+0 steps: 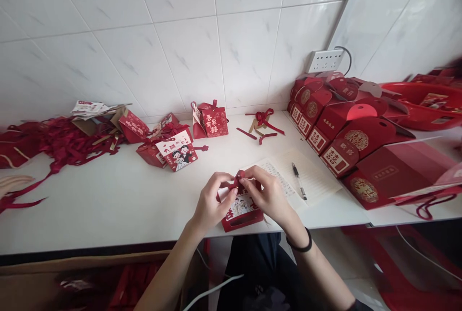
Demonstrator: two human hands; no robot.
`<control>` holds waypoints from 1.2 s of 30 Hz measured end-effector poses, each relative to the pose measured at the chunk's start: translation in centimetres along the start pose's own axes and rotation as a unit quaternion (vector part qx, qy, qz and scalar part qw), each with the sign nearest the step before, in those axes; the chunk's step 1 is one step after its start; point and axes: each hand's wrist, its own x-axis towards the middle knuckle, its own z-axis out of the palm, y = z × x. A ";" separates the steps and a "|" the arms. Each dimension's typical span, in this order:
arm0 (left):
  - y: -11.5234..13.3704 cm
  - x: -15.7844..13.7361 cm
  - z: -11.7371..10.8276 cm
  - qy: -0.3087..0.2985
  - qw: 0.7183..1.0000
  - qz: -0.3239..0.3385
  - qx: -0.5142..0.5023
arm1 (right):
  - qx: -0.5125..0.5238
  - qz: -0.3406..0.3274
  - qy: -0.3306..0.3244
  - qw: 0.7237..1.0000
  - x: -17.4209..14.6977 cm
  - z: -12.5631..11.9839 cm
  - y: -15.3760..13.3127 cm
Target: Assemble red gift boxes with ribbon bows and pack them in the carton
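Note:
At the table's front edge stands a small red gift box (242, 212) with a cartoon couple on its white band. Both hands meet at its top, around a dark red ribbon (238, 176). My left hand (215, 199) pinches the ribbon from the left between thumb and fingers. From the right, my right hand (267, 190) pinches it too, thumb and forefinger close together. The fingers partly cover the box's upper part and the ribbon's knot or loop. A black band circles my right wrist.
Small red boxes (211, 121) and a heap of red ribbons (77, 140) lie toward the wall. Larger red boxes (334, 130) and a red basin (426, 94) occupy the right. A pen (299, 181) rests on paper. Another person's hand (14, 183) shows at far left.

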 end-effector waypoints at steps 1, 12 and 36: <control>0.1 -0.2 0.1 0.012 1.000 0.021 0.015 | -0.007 -0.014 0.005 1.000 0.0 0.2 -0.1; 2.6 -2.4 0.8 0.048 0.979 0.018 0.198 | 0.026 0.032 0.006 0.999 -3.0 2.9 -1.2; 0.9 0.5 -0.5 0.025 0.998 -0.048 -0.034 | 0.029 0.037 0.021 0.999 -2.0 1.6 0.2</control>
